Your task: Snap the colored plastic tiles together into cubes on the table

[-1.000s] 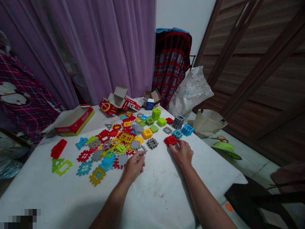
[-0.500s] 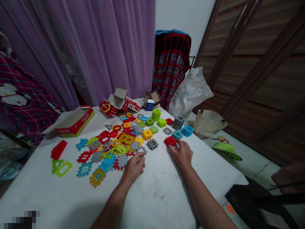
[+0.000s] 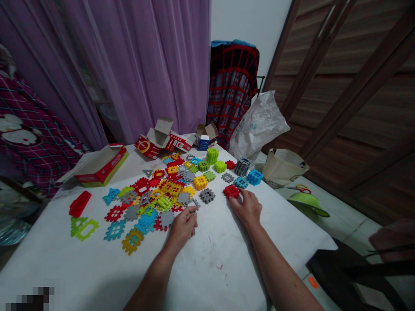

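My left hand [image 3: 184, 226] is closed in a pinch on a small grey building tile [image 3: 196, 204], seen edge-on beside the pile. My right hand [image 3: 247, 208] has its fingers curled at the near edge of a red stack of building tiles [image 3: 231, 191]; the fingertips are partly hidden. Between the hands lie a dark grey stack [image 3: 207, 196] and a yellow stack [image 3: 200, 182]. Past the right hand stand teal [image 3: 241, 182], blue [image 3: 255, 177] and tall grey [image 3: 243, 166] stacks. A mixed pile of loose tiles [image 3: 171, 188] spreads to the left.
Light green stacks [image 3: 212, 156] stand farther back. Opened red boxes [image 3: 149, 147] and a blue box [image 3: 203, 142] sit at the table's far edge. A red and green box lid [image 3: 103, 168] lies at left. A plastic bag [image 3: 256, 123] and cloth bag [image 3: 283, 168] stand beyond the right edge.
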